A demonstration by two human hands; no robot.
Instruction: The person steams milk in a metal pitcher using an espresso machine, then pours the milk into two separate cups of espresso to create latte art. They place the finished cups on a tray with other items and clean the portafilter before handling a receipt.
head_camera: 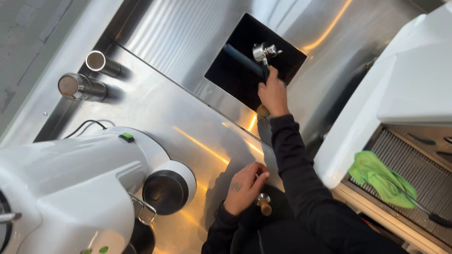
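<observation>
Right hand (273, 94) reaches over the steel counter (155, 103), holding a portafilter (264, 51) above the knock-out hole (235, 75) set in the counter. Left hand (245, 188) sits nearer the body, on the counter edge, a tamper (263, 203) just beside it. Grinder (84, 188) at left. Two metal cups (89, 75) behind the grinder, lying side by side. Espresso machine (400, 94) at right, cloth (381, 178) on its drip tray (414, 164).
</observation>
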